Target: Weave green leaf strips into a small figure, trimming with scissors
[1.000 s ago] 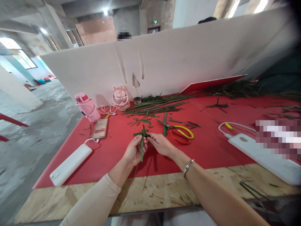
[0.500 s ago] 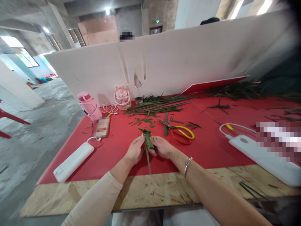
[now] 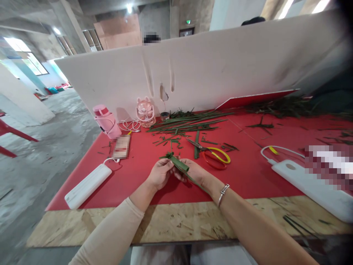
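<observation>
Between my two hands is a folded green leaf piece [image 3: 180, 165], with a knotted end at the upper left and a long thin strip trailing to the lower right over my right wrist. My left hand [image 3: 160, 173] pinches it near the knotted end. Fingers of my right hand [image 3: 191, 170] curl around it from behind and below, partly hidden by the leaf. Just beyond my right hand, scissors [image 3: 212, 154] with yellow and red handles lie with blades pointing up-left, beside a wide green leaf strip [image 3: 196, 145].
Long green leaf strips [image 3: 190, 122] are piled at the back, with scraps before them. A pink bottle [image 3: 106, 121], pink fan [image 3: 145, 112], white power bank [image 3: 88, 186] and larger white power bank [image 3: 309, 187] stand or lie around. A white partition [image 3: 198, 70] closes the back.
The leaf piece has turned in my hands: its lower end and trailing strip now point right, across my right wrist. My left fingers have shifted onto its front. The view has shifted slightly.
</observation>
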The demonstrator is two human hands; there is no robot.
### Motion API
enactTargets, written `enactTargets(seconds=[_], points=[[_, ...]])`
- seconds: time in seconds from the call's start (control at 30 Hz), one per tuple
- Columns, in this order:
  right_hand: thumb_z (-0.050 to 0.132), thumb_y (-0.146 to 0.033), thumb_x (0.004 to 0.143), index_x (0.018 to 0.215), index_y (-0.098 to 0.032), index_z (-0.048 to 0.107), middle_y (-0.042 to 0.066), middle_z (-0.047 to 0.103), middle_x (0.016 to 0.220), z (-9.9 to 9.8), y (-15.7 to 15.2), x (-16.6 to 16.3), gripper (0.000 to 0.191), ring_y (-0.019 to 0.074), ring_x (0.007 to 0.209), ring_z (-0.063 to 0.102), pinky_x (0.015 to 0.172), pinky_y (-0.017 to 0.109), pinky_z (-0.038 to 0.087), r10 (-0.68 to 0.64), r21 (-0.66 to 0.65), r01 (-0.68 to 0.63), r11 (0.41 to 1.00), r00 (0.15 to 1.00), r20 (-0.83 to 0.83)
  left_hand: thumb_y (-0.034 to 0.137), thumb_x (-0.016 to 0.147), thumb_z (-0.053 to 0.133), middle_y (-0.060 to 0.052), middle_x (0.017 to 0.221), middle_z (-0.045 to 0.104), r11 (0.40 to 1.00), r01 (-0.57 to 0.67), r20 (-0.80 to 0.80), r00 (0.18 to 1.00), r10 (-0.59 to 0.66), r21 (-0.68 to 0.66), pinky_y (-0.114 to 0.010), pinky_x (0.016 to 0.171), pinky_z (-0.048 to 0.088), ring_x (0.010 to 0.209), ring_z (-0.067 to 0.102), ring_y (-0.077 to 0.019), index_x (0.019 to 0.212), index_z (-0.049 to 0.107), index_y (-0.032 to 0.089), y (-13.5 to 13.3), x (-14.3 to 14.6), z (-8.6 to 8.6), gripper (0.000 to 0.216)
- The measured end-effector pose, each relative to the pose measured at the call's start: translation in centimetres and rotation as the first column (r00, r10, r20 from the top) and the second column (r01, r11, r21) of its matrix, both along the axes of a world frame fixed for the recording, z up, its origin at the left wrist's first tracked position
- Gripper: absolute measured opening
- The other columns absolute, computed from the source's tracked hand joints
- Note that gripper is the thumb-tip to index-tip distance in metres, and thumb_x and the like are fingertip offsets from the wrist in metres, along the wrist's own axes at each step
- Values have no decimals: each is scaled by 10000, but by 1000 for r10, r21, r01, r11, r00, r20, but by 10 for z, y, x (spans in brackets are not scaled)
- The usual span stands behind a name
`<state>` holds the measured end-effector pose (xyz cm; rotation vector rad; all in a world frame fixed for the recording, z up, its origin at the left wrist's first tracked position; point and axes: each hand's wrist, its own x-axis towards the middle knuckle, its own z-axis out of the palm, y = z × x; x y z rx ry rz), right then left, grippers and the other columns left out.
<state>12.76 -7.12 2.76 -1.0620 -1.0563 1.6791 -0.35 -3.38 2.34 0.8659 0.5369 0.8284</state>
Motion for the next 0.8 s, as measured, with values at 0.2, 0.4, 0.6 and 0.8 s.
enactTargets(seconds=[0.2, 0.4, 0.6, 0.8], points=[[637, -447, 689, 694, -154, 596, -27, 555, 518, 10, 4, 32, 295, 64, 422, 441, 398, 191, 290, -221, 110, 210, 971, 971, 96, 297, 614, 714, -3, 651, 654, 940, -166, -203, 951, 232, 297, -249, 689, 447, 635, 560, -116, 682, 677, 141, 8, -4, -4, 174], [693, -432, 638, 702, -140, 623, -15, 569, 589, 15, 1, 29, 306, 75, 503, 455, 486, 216, 330, -114, 198, 68, 978, 966, 231, 268, 677, 640, 1, 542, 594, 894, -81, -311, 920, 238, 442, -213, 539, 401, 522, 495, -102, 599, 663, 147, -2, -7, 11, 146], [666, -388, 671, 636, -153, 595, -15, 574, 566, 10, 0, 10, 247, 84, 489, 451, 473, 225, 334, -271, 313, 185, 932, 927, 258, 347, 687, 644, 5, 553, 580, 931, -41, -268, 952, 146, 363, -213, 562, 392, 529, 478, -88, 700, 685, 141, 0, -4, 5, 211], [555, -531, 740, 621, -150, 578, 1, 563, 488, 13, -4, 11, 400, 75, 364, 436, 369, 212, 303, -260, 234, 221, 947, 954, 152, 344, 550, 752, 8, 562, 560, 997, -75, -74, 994, 76, 18, -215, 523, 380, 488, 457, -69, 651, 640, 135, 2, -2, -1, 257]])
